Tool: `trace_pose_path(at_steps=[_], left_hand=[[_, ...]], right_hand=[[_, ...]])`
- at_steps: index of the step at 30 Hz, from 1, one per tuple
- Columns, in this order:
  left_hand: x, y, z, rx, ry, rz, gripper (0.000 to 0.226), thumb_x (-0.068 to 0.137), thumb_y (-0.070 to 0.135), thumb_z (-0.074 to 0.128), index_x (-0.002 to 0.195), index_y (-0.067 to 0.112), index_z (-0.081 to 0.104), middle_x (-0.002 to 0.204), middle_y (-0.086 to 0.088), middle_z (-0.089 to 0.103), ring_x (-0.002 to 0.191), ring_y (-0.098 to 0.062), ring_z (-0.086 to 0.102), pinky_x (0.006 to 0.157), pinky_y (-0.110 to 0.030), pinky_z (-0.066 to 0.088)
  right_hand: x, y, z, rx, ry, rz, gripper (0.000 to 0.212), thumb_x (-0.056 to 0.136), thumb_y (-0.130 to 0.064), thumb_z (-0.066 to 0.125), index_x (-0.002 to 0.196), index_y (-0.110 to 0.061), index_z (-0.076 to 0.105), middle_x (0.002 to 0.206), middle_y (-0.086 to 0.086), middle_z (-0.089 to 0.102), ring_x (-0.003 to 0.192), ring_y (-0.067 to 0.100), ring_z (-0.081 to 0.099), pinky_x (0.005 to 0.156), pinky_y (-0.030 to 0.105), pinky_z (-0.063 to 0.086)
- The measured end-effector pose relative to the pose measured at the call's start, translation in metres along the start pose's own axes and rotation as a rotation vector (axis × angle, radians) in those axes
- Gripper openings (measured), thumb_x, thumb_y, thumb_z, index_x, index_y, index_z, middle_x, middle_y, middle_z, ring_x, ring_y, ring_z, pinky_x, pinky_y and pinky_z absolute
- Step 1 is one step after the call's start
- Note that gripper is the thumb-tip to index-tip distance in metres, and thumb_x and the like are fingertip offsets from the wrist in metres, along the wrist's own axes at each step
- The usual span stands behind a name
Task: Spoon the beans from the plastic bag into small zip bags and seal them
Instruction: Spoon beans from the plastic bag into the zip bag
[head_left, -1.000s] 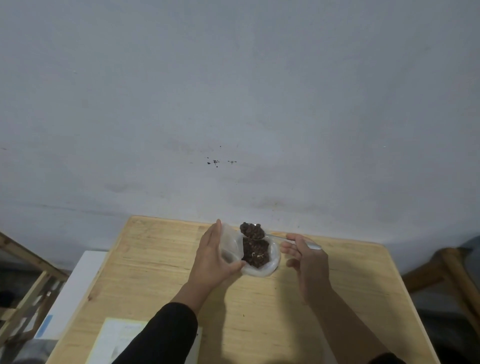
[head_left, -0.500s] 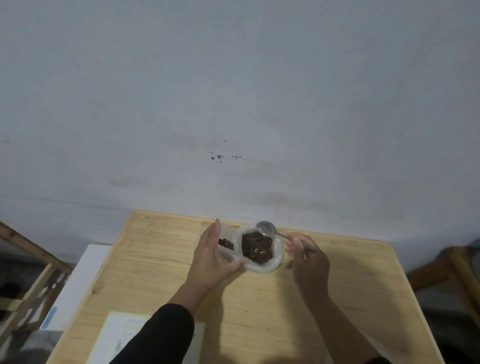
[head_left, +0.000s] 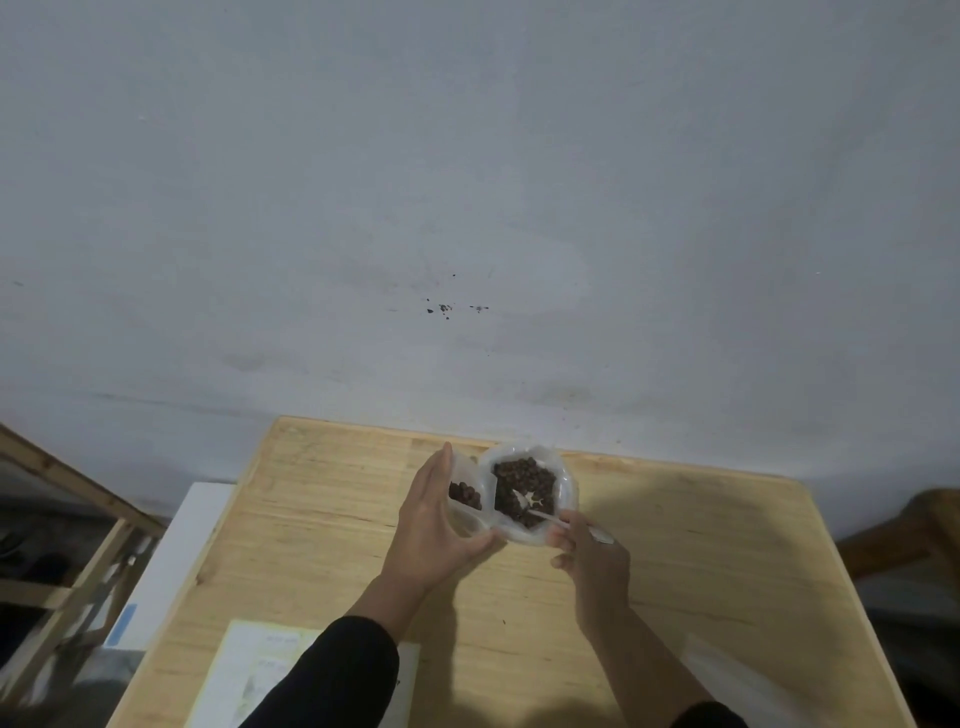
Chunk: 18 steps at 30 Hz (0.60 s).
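Nearest the camera, a printed sheet of paper (head_left: 244, 670) lies at the near left corner of the wooden table (head_left: 701, 571), partly under the dark sleeve (head_left: 332, 675) of the left arm. A pale, blurred patch of plastic (head_left: 727, 670) lies near the right forearm.

Further in, the left hand (head_left: 431, 525) has its fingers nearly straight and pointing away along the small zip bag (head_left: 465, 499), with the thumb bent round the bag's near edge, so the bag is pinched between thumb and palm. The bag stands with its mouth upward and a few dark beans (head_left: 465, 494) at the bottom.

The right hand (head_left: 592, 558) is curled round the handle of a metal spoon (head_left: 540, 512). The spoon's long axis runs from the hand at the near right to the far left, its bowl dipped into the plastic bag (head_left: 566, 493); the handle's end sticks out on the right of the fingers. The plastic bag sits on the table just right of the zip bag and touches it, its mouth rolled open upward and filled with dark beans (head_left: 519, 478).

Beyond the table's far edge rises a grey wall (head_left: 467, 182) with a few small dark specks. A wooden frame (head_left: 67, 519) stands off to the left.
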<state>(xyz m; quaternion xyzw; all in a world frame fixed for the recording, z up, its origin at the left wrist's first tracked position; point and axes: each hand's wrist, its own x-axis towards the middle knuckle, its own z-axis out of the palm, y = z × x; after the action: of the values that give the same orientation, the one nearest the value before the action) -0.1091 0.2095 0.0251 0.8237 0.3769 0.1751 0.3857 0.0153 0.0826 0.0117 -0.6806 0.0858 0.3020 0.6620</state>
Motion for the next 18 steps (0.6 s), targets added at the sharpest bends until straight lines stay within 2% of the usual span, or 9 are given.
trace_pose_path(at_steps=[6, 10, 14, 18], left_hand=[[0.002, 0.0, -0.001, 0.001, -0.018, 0.0, 0.119, 0.06, 0.048, 0.082, 0.15, 0.023, 0.01, 0.153, 0.002, 0.023, 0.14, -0.012, 0.021, 0.115, -0.032, 0.025], [0.005, 0.002, -0.001, -0.014, -0.021, -0.004, 0.117, 0.061, 0.044, 0.083, 0.15, 0.023, 0.011, 0.153, 0.003, 0.022, 0.14, -0.01, 0.02, 0.113, -0.024, 0.019], [0.008, 0.006, -0.001, -0.028, -0.019, -0.009, 0.117, 0.061, 0.043, 0.084, 0.151, 0.021, 0.011, 0.153, 0.002, 0.022, 0.141, -0.011, 0.018, 0.113, -0.023, 0.017], [0.011, 0.007, -0.002, -0.039, -0.016, -0.011, 0.117, 0.061, 0.043, 0.084, 0.15, 0.021, 0.011, 0.153, 0.0, 0.023, 0.141, -0.011, 0.018, 0.113, -0.023, 0.018]], right_hand=[[0.004, -0.01, -0.004, 0.134, 0.035, 0.058, 0.011, 0.089, -0.006, 0.056, 0.085, -0.004, 0.066, 0.072, 0.011, 0.066, 0.055, 0.011, 0.062, 0.043, 0.02, 0.044], [0.001, -0.026, -0.009, 0.138, 0.04, 0.007, 0.014, 0.09, -0.005, 0.054, 0.085, -0.003, 0.066, 0.069, 0.009, 0.067, 0.05, 0.007, 0.064, 0.039, 0.017, 0.045], [-0.004, -0.045, -0.011, 0.102, 0.014, -0.058, 0.015, 0.09, -0.005, 0.052, 0.088, -0.005, 0.067, 0.073, 0.011, 0.067, 0.062, 0.015, 0.063, 0.045, 0.02, 0.046], [-0.015, -0.061, -0.008, 0.108, -0.042, -0.098, 0.014, 0.091, -0.01, 0.053, 0.089, -0.008, 0.066, 0.074, 0.012, 0.069, 0.065, 0.017, 0.064, 0.044, 0.02, 0.044]])
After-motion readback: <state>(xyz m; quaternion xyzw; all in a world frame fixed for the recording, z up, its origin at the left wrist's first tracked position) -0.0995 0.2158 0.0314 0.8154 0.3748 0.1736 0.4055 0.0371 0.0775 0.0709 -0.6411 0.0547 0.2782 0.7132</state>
